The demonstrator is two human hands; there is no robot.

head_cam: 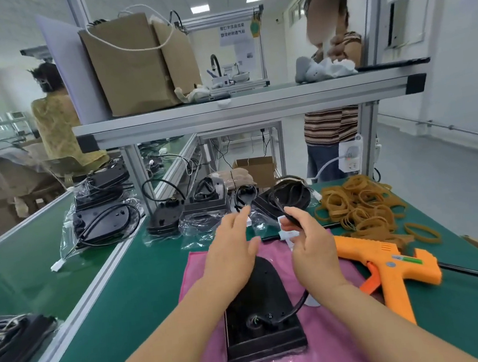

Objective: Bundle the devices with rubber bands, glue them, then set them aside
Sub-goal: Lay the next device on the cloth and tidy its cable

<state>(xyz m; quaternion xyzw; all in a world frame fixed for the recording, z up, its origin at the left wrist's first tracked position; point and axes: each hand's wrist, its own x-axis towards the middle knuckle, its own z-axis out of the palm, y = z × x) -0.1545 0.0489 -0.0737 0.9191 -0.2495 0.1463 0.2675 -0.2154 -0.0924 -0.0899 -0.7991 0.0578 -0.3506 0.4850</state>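
**On the green bench: coil in your right hand, left hand free**

Across the lower half of the frame runs the bench, and at bottom centre a pink cloth lies on it. On the cloth rests the black device, flat, with its rounded end toward the top of the frame and its square end toward you. Just right of the cloth lies the orange glue gun, on its side, barrel pointing to the upper left. Above the gun, at centre right, the tan rubber bands sit in a loose heap with a few strays beside it. At frame centre, beyond your hands, bagged devices crowd the bench.

Your left hand hovers over the device's rounded end, fingers straight and spread, holding nothing; the fingertips are blurred. Your right hand, just right of it, pinches the black coil between thumb and curled fingers, raised above the cloth. The cable leaves the device's near end, bends right and passes up behind your right wrist. A small white connector shows just below your right thumb; whether your fingers touch it, you cannot tell.
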